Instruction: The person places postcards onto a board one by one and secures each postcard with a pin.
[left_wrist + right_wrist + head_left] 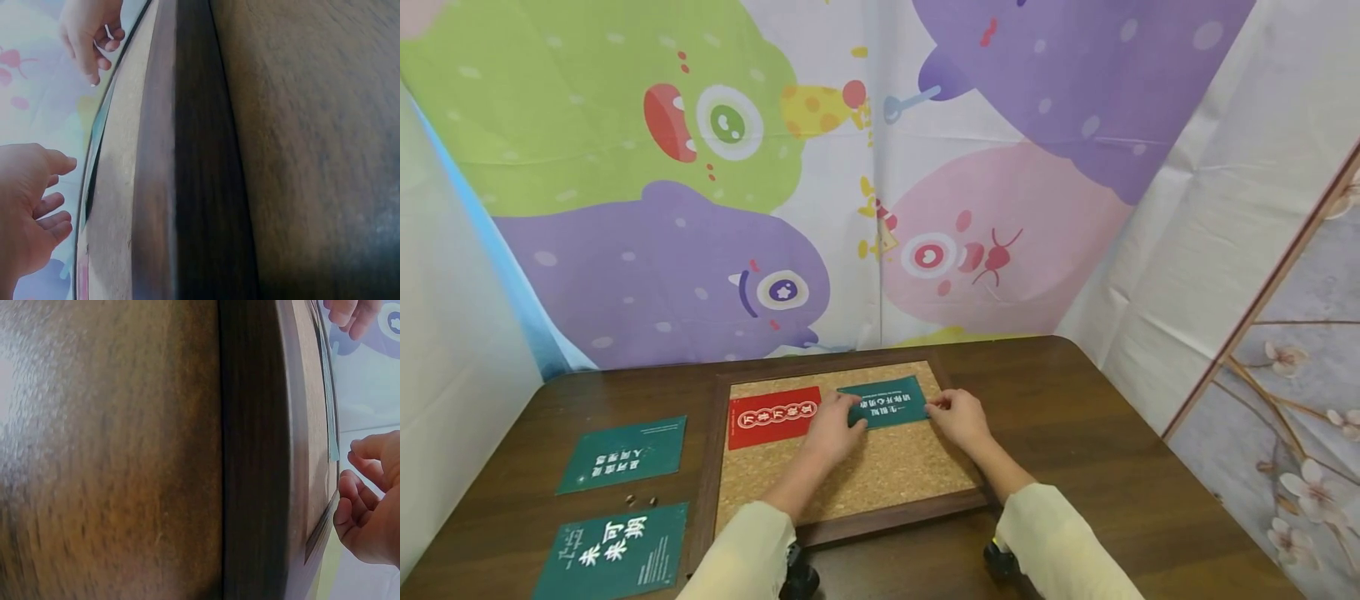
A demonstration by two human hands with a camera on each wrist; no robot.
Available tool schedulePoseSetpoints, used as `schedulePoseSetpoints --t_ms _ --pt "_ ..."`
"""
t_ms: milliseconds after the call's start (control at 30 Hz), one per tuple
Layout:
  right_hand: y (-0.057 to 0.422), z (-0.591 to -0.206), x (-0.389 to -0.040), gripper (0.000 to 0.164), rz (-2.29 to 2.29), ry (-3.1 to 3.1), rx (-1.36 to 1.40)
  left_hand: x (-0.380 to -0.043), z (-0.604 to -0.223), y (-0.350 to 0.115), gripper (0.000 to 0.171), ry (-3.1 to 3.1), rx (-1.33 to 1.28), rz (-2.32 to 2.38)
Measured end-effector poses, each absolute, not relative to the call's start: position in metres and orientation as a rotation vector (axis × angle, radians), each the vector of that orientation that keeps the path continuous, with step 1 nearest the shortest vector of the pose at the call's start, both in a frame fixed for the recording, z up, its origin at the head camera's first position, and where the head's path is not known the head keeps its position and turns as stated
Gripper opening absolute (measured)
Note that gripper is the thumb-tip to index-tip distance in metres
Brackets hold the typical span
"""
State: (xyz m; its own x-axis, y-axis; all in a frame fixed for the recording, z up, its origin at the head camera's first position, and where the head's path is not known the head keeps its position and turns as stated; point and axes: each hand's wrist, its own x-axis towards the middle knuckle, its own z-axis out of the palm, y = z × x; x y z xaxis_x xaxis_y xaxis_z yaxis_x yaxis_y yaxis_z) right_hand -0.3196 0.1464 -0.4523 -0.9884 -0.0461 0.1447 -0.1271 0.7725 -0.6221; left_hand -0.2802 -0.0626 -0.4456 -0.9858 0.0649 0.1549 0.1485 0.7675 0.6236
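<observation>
A green card (887, 404) with white lettering lies on the upper right of a wood-framed corkboard (850, 479). My left hand (835, 429) rests at its left edge, thumb and fingers spread apart. At the card's right edge, my right hand (958, 417) has thumb and forefinger close together, pinching the corner. Whether a pin is between them cannot be seen. From the side, in the left wrist view, the green card (99, 137) stands slightly off the cork near the left fingers (51, 203). A red card (775, 417) with white lettering lies left of it, partly behind my left hand.
Two more green cards, an upper one (625, 454) and a lower one (617, 550), lie on the brown table (1060, 467) left of the board. Small brown pieces (631, 500) sit between them. Behind the table hangs a cartoon-printed cloth (850, 275).
</observation>
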Motion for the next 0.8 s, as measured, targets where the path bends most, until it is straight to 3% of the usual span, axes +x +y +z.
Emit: schedulePoseSetpoints --t_ms 800 --pt "0.146 -0.452 -0.319 0.014 1.038 -2.857 0.124 -0.285 -0.455 -0.05 0.029 -2.884 -0.385 -0.867"
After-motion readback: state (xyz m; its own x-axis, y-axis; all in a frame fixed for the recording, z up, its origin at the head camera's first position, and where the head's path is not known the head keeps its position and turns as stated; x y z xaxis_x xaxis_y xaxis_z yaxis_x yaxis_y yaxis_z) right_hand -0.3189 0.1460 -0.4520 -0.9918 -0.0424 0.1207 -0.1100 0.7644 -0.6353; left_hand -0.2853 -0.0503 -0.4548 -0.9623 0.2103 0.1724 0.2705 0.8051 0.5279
